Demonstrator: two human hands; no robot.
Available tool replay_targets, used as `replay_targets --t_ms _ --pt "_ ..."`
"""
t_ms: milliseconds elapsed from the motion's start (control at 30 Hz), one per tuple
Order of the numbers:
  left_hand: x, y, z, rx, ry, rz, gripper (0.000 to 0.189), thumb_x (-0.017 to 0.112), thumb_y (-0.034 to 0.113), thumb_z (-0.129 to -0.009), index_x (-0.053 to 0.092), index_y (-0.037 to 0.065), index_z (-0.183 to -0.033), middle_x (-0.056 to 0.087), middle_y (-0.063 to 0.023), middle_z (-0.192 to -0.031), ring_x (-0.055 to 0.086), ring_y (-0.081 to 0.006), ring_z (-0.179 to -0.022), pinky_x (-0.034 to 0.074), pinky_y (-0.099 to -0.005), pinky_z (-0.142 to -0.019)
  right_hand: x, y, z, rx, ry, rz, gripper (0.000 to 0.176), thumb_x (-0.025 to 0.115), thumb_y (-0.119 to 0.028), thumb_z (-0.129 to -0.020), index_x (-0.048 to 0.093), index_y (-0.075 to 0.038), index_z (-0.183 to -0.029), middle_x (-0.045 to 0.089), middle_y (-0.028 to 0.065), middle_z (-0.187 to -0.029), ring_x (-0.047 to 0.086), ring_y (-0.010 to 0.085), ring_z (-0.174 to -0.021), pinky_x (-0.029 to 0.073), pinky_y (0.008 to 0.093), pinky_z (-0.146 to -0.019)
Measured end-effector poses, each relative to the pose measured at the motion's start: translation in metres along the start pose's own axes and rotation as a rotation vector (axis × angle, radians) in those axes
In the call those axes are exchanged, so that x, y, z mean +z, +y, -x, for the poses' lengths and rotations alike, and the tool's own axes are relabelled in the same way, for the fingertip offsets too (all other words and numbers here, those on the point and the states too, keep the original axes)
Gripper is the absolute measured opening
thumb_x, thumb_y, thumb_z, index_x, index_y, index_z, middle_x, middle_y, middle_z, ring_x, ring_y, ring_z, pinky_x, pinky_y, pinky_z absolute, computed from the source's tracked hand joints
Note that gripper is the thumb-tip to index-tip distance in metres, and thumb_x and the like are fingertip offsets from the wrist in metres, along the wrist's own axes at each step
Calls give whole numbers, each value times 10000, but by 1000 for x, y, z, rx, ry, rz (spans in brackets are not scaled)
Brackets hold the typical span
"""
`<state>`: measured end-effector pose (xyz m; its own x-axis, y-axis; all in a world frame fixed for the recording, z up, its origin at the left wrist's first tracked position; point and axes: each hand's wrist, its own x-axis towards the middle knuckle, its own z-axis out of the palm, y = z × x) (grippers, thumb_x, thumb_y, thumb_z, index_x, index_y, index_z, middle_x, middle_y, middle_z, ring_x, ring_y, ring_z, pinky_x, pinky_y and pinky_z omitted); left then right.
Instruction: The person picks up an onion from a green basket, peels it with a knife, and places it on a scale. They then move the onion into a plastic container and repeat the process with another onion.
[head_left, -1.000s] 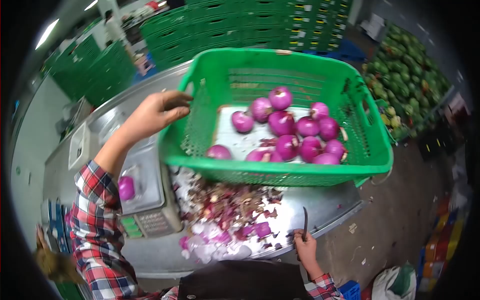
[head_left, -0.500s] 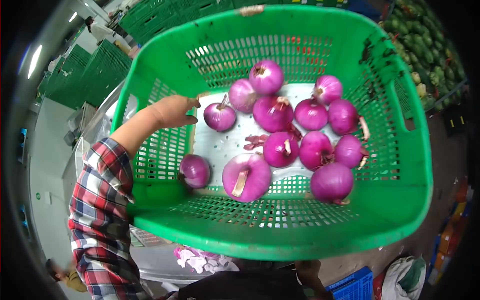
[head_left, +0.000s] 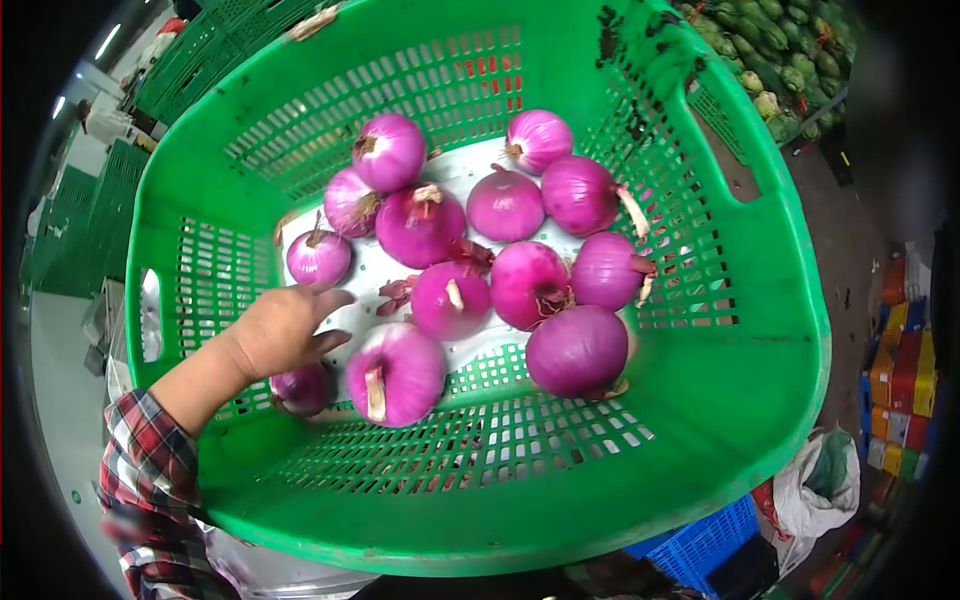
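Observation:
My left hand (head_left: 288, 325) reaches into a large green plastic basket (head_left: 480, 530) from its left side, fingers apart and holding nothing I can see. Just below the hand, partly covered by it, lies a red onion (head_left: 302, 388). A bigger red onion (head_left: 397, 374) with a dry stem stub rests to the right of the fingers, and a small red onion (head_left: 319, 258) lies above them. Several more red onions, such as one at the front right (head_left: 577, 351), are grouped over a whitish sheet (head_left: 475, 350) on the basket's floor. My right hand is out of view.
Stacked green crates (head_left: 215, 50) stand behind at the upper left. Green vegetables (head_left: 770, 45) are heaped at the upper right. A blue crate (head_left: 705, 545) and a white sack (head_left: 818, 480) sit on the floor at the lower right, with colourful boxes (head_left: 905, 370) beyond.
My left hand has moved down toward the front-left onions, fingers still apart. The view has shifted, so the basket appears tilted and its onions lie further left in the picture.

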<state>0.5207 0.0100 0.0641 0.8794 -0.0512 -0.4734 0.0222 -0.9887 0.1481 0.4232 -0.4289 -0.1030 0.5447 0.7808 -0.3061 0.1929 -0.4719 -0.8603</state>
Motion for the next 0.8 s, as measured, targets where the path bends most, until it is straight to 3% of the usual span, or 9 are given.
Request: replay_targets --t_ms 100,167,367,433,567,600,767,800 --pt "-13 33 -25 264 248 48 375 661 168 -723 553 40 -1059 583 -136 -907 583 -321 -792 485 -403 -701 3 3 4 -5 -10 6 331 549 -226 -840 533 -43 -1114 597 125 -1007 558 278 -880 434 348 -762" --pt "-14 54 -40 360 296 -34 363 663 164 -714 560 42 -1040 580 -120 -908 576 -293 -800 487 -380 -700 4 5 7 -9 -17 17 346 541 -236 -848 522 -42 -1134 593 128 -1029 554 280 -903 430 347 -780" --pt "-8 88 -55 499 258 -71 349 663 160 -697 569 41 -1012 575 -93 -932 569 -262 -821 499 -346 -712 5 13 3 16 -40 72 393 517 -266 -872 491 -39 -1192 584 135 -1094 542 284 -971 417 345 -833" --pt "-6 97 -60 561 275 -74 333 627 182 -697 575 36 -992 548 -81 -864 549 -249 -819 483 -345 -717 -3 3 -5 -12 69 -55 318 552 -214 -840 536 -42 -1108 594 125 -1012 561 285 -892 438 353 -771" --pt "-6 107 -76 548 271 -42 258 627 168 -718 587 42 -940 562 -98 -840 565 -266 -787 486 -359 -695 -49 -43 -35 -107 249 -311 172 624 -112 -778 627 -48 -938 615 105 -849 599 289 -734 480 367 -646" --pt "-6 108 -83 524 265 -34 246 632 163 -726 591 46 -939 573 -107 -843 572 -272 -785 491 -362 -690 -56 -49 -39 -183 268 -269 217 622 -120 -779 604 -57 -986 615 109 -834 599 293 -709 480 360 -608" --pt "-2 119 -115 428 450 106 137 627 158 -758 605 45 -832 578 -114 -736 581 -290 -688 488 -371 -626 -22 -7 -9 -103 123 -182 243 605 -187 -802 605 -60 -1009 621 108 -862 601 270 -760 478 352 -667" --pt "0 126 -123 500 566 116 116 624 154 -762 600 45 -789 576 -110 -722 577 -293 -667 485 -370 -611 -16 0 -4 -87 103 -176 250 601 -201 -807 606 -60 -1013 622 108 -867 601 265 -770 477 350 -679"
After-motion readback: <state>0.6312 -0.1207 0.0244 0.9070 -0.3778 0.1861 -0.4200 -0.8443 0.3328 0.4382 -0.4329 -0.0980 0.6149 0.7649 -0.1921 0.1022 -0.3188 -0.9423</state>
